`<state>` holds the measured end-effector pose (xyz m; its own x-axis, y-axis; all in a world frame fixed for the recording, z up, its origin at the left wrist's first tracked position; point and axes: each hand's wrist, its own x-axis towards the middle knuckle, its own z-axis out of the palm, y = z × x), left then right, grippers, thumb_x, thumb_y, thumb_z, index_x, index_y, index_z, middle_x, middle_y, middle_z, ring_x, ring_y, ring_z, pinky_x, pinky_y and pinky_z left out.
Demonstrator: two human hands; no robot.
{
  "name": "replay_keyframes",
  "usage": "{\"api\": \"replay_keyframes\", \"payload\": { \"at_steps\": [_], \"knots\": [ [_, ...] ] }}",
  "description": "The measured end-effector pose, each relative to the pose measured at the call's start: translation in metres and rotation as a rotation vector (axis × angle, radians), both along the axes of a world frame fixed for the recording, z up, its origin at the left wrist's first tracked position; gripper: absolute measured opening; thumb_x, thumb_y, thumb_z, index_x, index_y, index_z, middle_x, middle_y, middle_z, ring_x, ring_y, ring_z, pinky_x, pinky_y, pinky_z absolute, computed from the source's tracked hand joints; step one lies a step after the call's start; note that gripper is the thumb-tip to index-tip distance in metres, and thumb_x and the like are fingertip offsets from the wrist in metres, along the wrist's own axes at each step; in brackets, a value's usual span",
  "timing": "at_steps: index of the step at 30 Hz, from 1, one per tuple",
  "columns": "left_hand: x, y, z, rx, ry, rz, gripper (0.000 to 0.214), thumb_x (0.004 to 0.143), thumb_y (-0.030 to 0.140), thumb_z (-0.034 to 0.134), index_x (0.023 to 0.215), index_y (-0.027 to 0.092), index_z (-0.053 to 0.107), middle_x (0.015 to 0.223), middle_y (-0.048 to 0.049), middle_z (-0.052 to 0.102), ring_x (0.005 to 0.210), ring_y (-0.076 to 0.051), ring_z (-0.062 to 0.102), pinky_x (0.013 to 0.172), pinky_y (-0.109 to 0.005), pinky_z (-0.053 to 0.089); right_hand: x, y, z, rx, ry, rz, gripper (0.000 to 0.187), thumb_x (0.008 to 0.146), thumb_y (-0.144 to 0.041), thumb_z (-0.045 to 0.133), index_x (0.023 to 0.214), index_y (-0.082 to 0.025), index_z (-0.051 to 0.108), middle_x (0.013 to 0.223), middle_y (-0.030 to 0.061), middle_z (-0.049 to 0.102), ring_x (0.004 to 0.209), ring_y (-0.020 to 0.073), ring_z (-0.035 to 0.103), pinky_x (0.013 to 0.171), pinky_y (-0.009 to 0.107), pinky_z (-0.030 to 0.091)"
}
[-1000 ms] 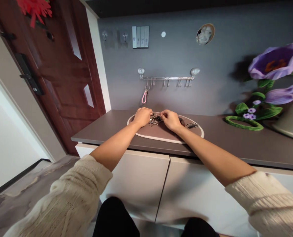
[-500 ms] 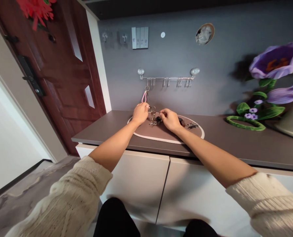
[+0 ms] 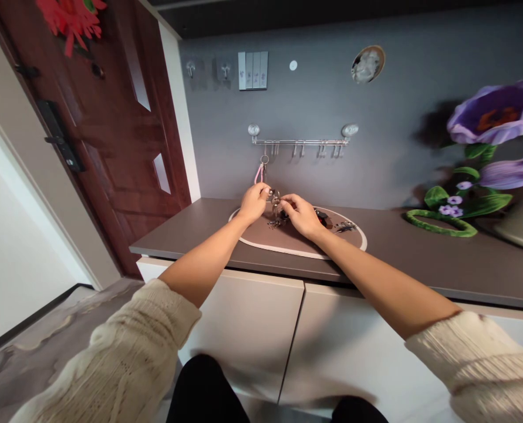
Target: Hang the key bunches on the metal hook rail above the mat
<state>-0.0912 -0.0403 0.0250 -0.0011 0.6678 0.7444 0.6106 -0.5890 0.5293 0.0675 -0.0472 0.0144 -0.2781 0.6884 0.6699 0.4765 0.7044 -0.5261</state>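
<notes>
My left hand is closed in a pinch on a metal key ring above the mat. From the right, the fingertips of my right hand pinch at the lower part of that ring. A bunch of keys is just below, partly covered by my right hand. Behind my left hand a pink strap on a small ring hangs from the clear hook rail. On the oval brown mat, right of my right hand, are a dark object and more keys.
The mat rests on a brown countertop above white cabinet doors. Purple fabric flowers and a green ring-shaped base stand at the right. A dark red door is on the left. Two clear hooks and switches are on the wall.
My right hand has moved slightly left, and its fingertips have come up to the key ring. My left hand keeps its pinch. The view has shifted a little.
</notes>
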Motion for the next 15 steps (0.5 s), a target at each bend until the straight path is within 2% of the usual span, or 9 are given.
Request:
{"api": "replay_keyframes", "payload": {
  "at_steps": [6,10,15],
  "knots": [
    [0.0032,-0.0007,-0.0021,0.016,0.031,-0.034,0.017,0.083,0.018,0.038,0.077,0.016,0.054,0.077,-0.0021,0.06,0.074,-0.013,0.052,0.071,-0.025,0.04,-0.002,-0.0003,0.0005,0.029,0.042,0.031,0.024,0.079,-0.039,0.049,0.086,-0.018,0.059,0.082,0.0035,0.064,0.072,0.0145,0.056,0.071,0.028,0.043],
    [0.0042,-0.0011,-0.0024,0.023,0.044,-0.046,0.016,0.082,0.018,0.039,0.076,0.016,0.054,0.078,-0.0024,0.06,0.074,-0.013,0.052,0.072,-0.025,0.04,-0.0015,0.0021,0.0,0.065,0.038,-0.023,0.019,0.078,-0.035,0.05,0.079,-0.018,0.058,0.075,0.0024,0.062,0.066,0.0136,0.054,0.068,0.028,0.042],
    [0.0041,-0.0014,-0.0019,0.016,0.037,-0.054,0.017,0.082,0.019,0.039,0.076,0.016,0.054,0.077,-0.0023,0.06,0.073,-0.013,0.052,0.071,-0.025,0.04,0.0012,0.0033,0.0024,0.148,0.049,-0.093,0.017,0.079,-0.032,0.049,0.079,-0.018,0.059,0.079,0.0044,0.06,0.071,0.0148,0.053,0.071,0.029,0.041]
  ]
}}
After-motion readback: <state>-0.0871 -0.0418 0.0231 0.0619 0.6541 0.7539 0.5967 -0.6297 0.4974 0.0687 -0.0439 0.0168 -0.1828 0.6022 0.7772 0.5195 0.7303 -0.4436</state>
